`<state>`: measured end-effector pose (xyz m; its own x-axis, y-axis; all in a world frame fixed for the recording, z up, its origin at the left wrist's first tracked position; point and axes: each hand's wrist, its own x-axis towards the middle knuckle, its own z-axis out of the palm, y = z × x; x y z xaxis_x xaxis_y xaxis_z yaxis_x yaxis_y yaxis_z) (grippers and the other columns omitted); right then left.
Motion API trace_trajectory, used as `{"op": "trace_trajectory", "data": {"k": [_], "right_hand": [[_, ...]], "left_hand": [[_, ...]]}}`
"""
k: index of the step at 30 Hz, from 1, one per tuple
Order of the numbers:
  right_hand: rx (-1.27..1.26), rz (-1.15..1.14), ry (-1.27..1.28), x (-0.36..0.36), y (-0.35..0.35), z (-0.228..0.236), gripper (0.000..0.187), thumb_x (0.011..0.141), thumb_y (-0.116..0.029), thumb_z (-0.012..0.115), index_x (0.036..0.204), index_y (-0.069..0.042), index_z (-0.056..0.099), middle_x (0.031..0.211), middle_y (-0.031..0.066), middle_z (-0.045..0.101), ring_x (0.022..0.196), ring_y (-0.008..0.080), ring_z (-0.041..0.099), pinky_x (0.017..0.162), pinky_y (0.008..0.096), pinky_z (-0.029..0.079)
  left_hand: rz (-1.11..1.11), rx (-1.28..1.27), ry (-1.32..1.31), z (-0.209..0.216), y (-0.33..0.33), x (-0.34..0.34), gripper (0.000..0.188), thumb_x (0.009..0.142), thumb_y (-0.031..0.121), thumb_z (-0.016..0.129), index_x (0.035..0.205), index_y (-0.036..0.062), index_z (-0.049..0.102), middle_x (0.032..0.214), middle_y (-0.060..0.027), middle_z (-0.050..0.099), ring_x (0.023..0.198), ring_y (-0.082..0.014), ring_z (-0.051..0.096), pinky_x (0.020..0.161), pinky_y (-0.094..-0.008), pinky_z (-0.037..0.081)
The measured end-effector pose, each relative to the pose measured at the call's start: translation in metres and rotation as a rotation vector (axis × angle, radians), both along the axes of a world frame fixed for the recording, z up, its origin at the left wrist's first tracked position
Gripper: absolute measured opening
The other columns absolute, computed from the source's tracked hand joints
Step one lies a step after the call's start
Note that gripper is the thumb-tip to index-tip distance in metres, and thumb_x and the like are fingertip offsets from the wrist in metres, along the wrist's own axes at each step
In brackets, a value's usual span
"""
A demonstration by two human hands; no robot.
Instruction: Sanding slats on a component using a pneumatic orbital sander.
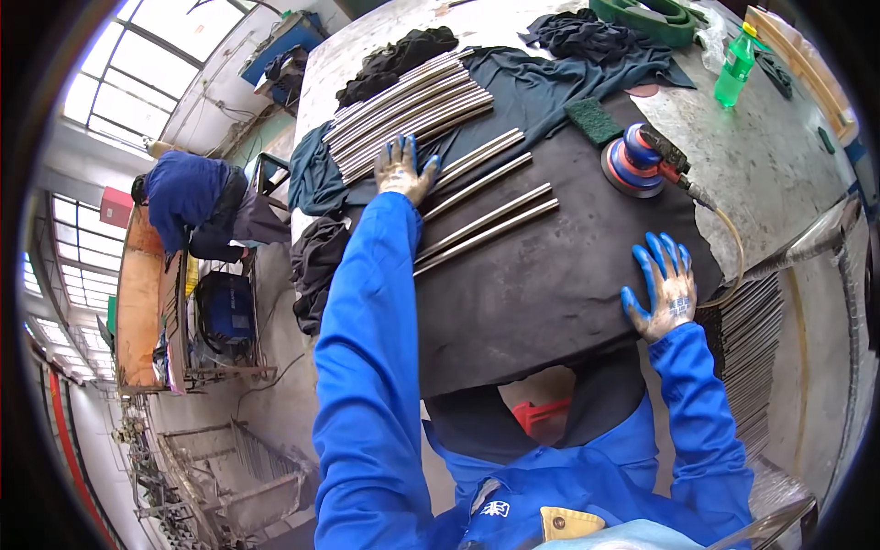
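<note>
Presently, slim metal rods (412, 105) lie mostly grouped side by side, just beyond our left hand (404, 171), its gloved fingers spread at their near edge, gripping nothing we can see. A few loose rods (487, 238) rest apart, between our hands, so we judge the work partway along; we cannot tell which are finished. Our right hand (670, 291) is open on the dark mat (513, 312). Beyond it sit a sander (635, 165) and a green scouring pad (594, 122).

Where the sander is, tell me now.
In the head view, right of centre, the sander sits beside the green pad, beyond the right hand.
</note>
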<state>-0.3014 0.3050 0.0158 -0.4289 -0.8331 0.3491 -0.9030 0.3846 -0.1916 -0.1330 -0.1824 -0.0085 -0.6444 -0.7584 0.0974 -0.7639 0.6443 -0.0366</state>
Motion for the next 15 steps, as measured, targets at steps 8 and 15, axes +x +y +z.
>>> {"op": "trace_trajectory", "data": {"k": [8,15], "right_hand": [[0.016,-0.007,-0.006,-0.001,0.005,0.005,0.064,0.077,-0.04,0.061,0.133,-0.011,0.05,0.145,0.0138,0.041,0.136,0.0351,0.034,0.113,0.0496,0.024],[0.0,-0.001,-0.007,0.004,0.006,0.001,0.064,0.077,-0.041,0.061,0.133,-0.011,0.05,0.145,0.0132,0.041,0.136,0.0343,0.034,0.114,0.0488,0.023]], "left_hand": [[0.077,0.215,-0.203,0.051,0.006,-0.016,0.076,0.084,0.064,0.048,0.14,0.0122,0.042,0.147,-0.0146,0.036,0.134,-0.0344,0.035,0.109,-0.0452,0.029],[-0.301,0.148,0.185,0.015,0.053,0.016,0.071,0.08,0.06,0.056,0.131,0.0108,0.05,0.136,-0.0153,0.046,0.125,-0.0357,0.043,0.103,-0.0455,0.036]]}}
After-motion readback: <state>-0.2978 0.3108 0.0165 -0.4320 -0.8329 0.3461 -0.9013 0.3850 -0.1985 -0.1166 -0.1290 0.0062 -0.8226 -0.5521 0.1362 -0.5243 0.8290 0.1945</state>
